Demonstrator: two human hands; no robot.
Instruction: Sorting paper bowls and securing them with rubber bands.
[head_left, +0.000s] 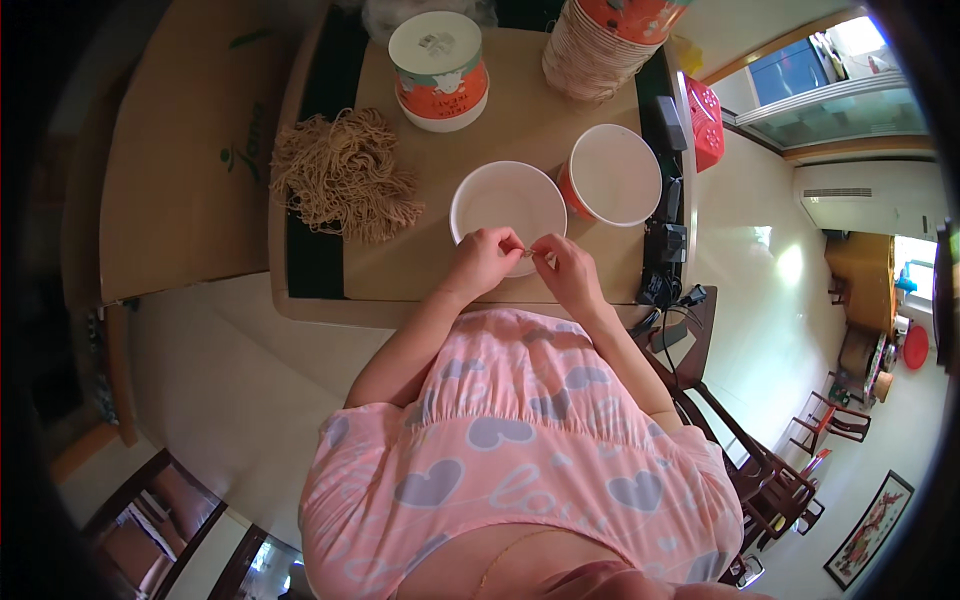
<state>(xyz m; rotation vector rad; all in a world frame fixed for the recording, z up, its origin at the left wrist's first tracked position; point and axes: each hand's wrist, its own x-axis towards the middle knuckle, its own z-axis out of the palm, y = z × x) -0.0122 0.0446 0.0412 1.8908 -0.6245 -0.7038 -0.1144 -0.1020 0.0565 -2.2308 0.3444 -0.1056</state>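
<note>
Both hands meet over the near rim of a white-lined paper bucket (505, 190) that stands upright in front of me. The fingertips of my left hand (488, 260) pinch a short bit of tan cord (528, 253). My right hand (568, 270) pinches the same bit from the other side; most of it is hidden by the fingers. Just right of this bucket is a second open bucket (618, 175), tilted a little, with orange showing on its outer wall. A loose heap of tan cord (345, 175) lies to the left.
At the back left, orange-and-white buckets stand upside down (440, 75). A tall stack of nested buckets (605, 50) with cords along its side is at the back right. Black adapters and cables (665, 245) line the table's right edge. A large cardboard box (190, 170) stands left.
</note>
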